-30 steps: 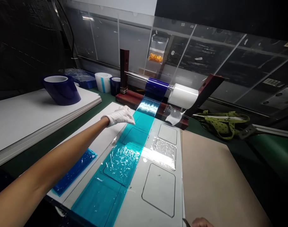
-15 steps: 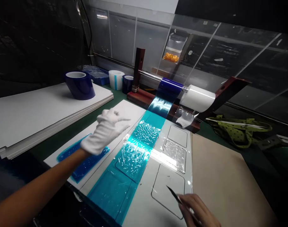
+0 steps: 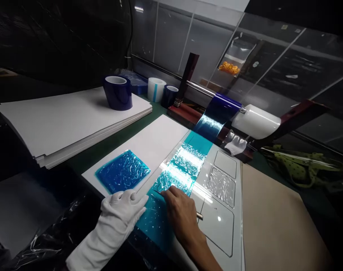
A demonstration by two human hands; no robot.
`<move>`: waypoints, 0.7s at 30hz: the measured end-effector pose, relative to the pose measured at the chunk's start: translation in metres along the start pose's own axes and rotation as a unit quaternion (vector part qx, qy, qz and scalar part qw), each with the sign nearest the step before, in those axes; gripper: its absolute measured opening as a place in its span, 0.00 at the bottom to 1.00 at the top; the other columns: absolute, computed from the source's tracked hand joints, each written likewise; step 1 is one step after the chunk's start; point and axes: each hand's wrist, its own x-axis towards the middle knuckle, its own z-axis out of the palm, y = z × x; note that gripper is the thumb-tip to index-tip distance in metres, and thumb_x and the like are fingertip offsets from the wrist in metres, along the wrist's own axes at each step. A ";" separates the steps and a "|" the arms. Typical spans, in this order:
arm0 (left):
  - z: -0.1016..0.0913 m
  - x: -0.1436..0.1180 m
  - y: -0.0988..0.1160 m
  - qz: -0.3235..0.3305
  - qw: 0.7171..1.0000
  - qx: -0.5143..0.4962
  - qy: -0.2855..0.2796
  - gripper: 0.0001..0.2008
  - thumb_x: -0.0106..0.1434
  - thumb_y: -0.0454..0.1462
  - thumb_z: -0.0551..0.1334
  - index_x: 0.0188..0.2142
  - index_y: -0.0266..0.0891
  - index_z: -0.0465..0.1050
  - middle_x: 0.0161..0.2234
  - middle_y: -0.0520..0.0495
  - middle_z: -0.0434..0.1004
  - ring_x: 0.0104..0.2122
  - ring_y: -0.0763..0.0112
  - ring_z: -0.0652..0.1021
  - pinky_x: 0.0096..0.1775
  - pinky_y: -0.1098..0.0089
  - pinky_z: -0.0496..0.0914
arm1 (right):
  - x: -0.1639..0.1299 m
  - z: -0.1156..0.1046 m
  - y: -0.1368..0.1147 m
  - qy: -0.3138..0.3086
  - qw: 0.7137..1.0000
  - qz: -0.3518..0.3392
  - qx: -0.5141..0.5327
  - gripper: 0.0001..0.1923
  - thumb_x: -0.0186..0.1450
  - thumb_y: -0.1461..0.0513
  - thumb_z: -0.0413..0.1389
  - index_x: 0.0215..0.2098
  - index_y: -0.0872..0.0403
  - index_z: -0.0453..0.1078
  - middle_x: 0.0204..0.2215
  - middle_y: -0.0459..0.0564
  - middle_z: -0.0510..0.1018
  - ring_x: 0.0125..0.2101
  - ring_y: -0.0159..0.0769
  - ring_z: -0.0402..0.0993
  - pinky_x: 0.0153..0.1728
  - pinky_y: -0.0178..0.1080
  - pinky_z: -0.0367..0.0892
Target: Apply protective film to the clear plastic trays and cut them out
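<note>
My left hand (image 3: 123, 210), in a white glove, rests fingers spread on the near left edge of the blue film strip (image 3: 179, 171) that lies along a grey panel (image 3: 225, 195) with rounded square cut-outs. My bare right hand (image 3: 180, 213) grips a thin metal blade tool (image 3: 199, 215) and presses its tip onto the blue film beside the gloved fingers. The film runs back to a dark blue roll (image 3: 220, 109) on a rod holder, next to a white roll (image 3: 256, 121).
A wrinkled blue film square (image 3: 123, 171) lies on a white sheet (image 3: 157, 137). A stack of white boards (image 3: 64, 120) with a blue tape roll (image 3: 117, 92) stands left. Brown board (image 3: 275, 218) right, green bag (image 3: 307, 162) behind it, clear screen at the back.
My left hand drew back from the far end of the film to its near edge. My right hand came up from the bottom with the blade and set it on the film.
</note>
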 end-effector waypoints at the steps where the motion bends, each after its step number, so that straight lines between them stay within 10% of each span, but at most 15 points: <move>1: 0.000 -0.001 0.001 0.000 1.000 0.009 0.002 0.19 0.63 0.51 0.58 0.38 0.38 0.74 0.38 0.40 0.74 0.36 0.60 0.75 0.36 0.59 0.72 | 0.005 0.001 -0.003 -0.015 1.000 0.001 -0.011 0.12 0.67 0.69 0.51 0.37 0.49 0.73 0.31 0.44 0.77 0.30 0.32 0.72 0.24 0.35 0.48; 9: -0.011 -0.003 -0.006 0.022 1.000 0.019 0.004 0.14 0.64 0.48 0.59 0.34 0.41 0.76 0.34 0.46 0.75 0.32 0.66 0.74 0.36 0.65 0.70 | 0.011 0.000 -0.003 -0.052 0.998 0.003 -0.041 0.12 0.67 0.70 0.51 0.35 0.49 0.73 0.32 0.44 0.77 0.32 0.33 0.72 0.23 0.36 0.46; 13: -0.028 -0.016 -0.022 -0.122 0.989 -0.079 -0.033 0.24 0.58 0.60 0.57 0.33 0.42 0.74 0.29 0.49 0.73 0.26 0.68 0.74 0.30 0.68 0.68 | -0.012 -0.005 0.014 -0.057 0.997 0.015 -0.040 0.13 0.66 0.71 0.51 0.37 0.48 0.73 0.31 0.44 0.77 0.31 0.33 0.72 0.23 0.35 0.45; 18: -0.039 -0.031 -0.027 -0.355 0.866 -0.225 -0.272 0.28 0.52 0.64 0.57 0.23 0.41 0.71 0.19 0.52 0.67 0.20 0.71 0.69 0.24 0.73 0.63 | -0.054 -0.013 0.046 -0.044 0.998 0.019 -0.050 0.17 0.67 0.71 0.47 0.41 0.47 0.73 0.33 0.45 0.77 0.30 0.33 0.74 0.22 0.33 0.50; 21: -0.031 -0.031 -0.021 -0.390 0.804 -0.328 -0.306 0.30 0.48 0.64 0.60 0.19 0.38 0.68 0.14 0.55 0.58 0.17 0.76 0.60 0.22 0.73 0.58 | -0.080 -0.018 0.066 -0.043 0.996 0.010 -0.083 0.19 0.67 0.70 0.44 0.41 0.46 0.73 0.32 0.45 0.77 0.29 0.33 0.74 0.20 0.32 0.51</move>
